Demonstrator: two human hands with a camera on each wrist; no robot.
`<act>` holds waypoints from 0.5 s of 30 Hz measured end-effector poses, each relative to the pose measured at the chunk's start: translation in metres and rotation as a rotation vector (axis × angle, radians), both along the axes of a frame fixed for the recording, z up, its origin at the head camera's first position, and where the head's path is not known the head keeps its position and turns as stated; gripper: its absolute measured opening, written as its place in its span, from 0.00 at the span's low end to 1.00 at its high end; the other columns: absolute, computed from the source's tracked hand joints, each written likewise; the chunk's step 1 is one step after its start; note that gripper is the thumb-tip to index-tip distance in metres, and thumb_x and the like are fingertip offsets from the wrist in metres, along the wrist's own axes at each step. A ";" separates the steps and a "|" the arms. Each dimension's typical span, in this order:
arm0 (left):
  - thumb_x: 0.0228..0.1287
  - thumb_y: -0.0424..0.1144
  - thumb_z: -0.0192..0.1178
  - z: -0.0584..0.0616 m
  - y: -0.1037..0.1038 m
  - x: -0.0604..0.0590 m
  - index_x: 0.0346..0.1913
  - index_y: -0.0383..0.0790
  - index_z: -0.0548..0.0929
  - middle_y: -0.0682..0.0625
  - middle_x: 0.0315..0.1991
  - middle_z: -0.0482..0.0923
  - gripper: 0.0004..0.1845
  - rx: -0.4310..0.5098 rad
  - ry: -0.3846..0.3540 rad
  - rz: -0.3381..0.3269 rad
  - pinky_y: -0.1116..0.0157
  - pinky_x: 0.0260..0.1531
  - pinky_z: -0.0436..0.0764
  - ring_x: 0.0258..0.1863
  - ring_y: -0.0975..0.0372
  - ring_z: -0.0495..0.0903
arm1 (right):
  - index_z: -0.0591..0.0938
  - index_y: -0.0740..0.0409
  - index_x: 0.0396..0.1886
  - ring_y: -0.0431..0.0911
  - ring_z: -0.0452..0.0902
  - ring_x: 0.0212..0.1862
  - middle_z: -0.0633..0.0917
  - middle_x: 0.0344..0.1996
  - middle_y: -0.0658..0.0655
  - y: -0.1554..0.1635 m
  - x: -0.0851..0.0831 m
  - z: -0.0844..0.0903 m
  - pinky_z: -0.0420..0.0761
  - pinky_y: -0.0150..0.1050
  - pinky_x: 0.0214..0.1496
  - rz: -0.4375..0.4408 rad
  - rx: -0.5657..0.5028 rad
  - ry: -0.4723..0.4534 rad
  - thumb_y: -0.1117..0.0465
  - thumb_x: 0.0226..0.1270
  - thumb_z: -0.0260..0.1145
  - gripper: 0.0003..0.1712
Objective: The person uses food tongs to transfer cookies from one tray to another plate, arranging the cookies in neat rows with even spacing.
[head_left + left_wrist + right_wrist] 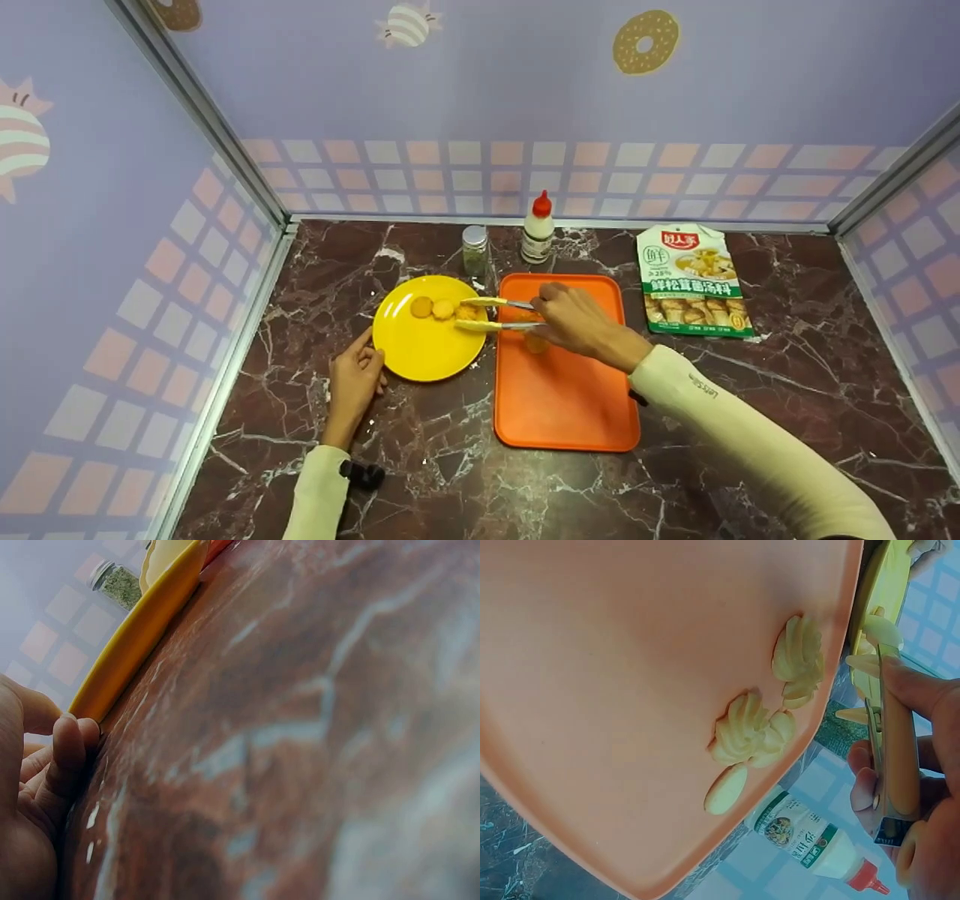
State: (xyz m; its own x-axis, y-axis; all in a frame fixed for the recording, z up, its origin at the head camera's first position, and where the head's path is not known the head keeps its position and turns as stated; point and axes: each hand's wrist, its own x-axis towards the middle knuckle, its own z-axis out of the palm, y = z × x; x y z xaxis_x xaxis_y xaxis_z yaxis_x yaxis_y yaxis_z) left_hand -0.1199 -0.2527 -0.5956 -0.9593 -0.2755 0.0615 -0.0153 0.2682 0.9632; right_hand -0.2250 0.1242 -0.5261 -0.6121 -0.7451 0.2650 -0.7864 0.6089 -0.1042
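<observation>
My left hand [355, 375] pinches the left rim of a yellow plate [427, 356] between thumb and fingers, as the left wrist view [56, 757] also shows. Round golden food pieces [442, 309] lie in a row across the plate's upper half. In my right hand [574, 319] are metal tongs [517, 325] with yellow tips, reaching left over the plate's right edge. The spread tips lie on either side of the rightmost food piece [469, 310]. Beneath the right hand is an orange tray [566, 405], holding several pale yellow, ridged pieces [739, 731] near one edge.
Behind the plate stands a glass jar of green flakes [475, 251]. A white squeeze bottle [537, 232] with a red cap is behind the tray. At the back right lies a green and white food pouch [694, 281]. Patterned walls [525, 90] enclose the dark marbled table [450, 487].
</observation>
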 end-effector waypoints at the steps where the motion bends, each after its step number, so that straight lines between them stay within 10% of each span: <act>1: 0.77 0.22 0.58 0.003 0.001 0.001 0.77 0.23 0.74 0.28 0.28 0.81 0.28 -0.003 0.004 -0.003 0.72 0.10 0.74 0.13 0.52 0.77 | 0.88 0.65 0.36 0.51 0.75 0.28 0.79 0.31 0.59 -0.001 0.000 0.000 0.79 0.44 0.21 -0.001 0.000 -0.002 0.50 0.68 0.83 0.21; 15: 0.79 0.27 0.61 -0.025 -0.011 -0.006 0.78 0.29 0.76 0.35 0.25 0.82 0.27 -0.016 0.040 -0.013 0.70 0.10 0.75 0.12 0.58 0.75 | 0.89 0.66 0.41 0.49 0.74 0.28 0.77 0.32 0.57 -0.007 0.001 -0.003 0.80 0.41 0.22 0.004 -0.022 -0.044 0.51 0.69 0.83 0.21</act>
